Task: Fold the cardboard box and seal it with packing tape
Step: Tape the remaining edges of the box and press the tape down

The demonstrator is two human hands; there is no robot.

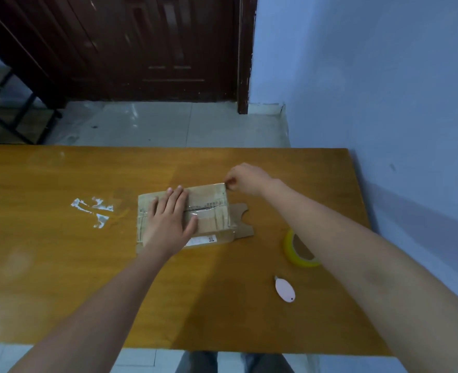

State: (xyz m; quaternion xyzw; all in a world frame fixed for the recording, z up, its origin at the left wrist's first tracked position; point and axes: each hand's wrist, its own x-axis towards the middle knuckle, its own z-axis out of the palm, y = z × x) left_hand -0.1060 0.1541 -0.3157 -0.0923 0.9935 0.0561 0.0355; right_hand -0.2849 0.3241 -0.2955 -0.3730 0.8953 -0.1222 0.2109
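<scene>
A small brown cardboard box (211, 208) lies in the middle of the wooden table (60, 265), with clear tape across its top and a side flap sticking out flat on its right. My left hand (170, 219) presses flat on the box's left half, fingers spread. My right hand (245, 177) is at the box's far right corner, fingertips pinched on the tape edge there. A yellowish roll of packing tape (293, 251) stands on the table to the right of the box, partly hidden by my right forearm.
A small pink-white cutter (285, 289) lies near the table's front, right of centre. Crumpled bits of clear tape (94, 210) stick to the table left of the box. A blue wall runs along the right side. A dark wooden door stands beyond the table.
</scene>
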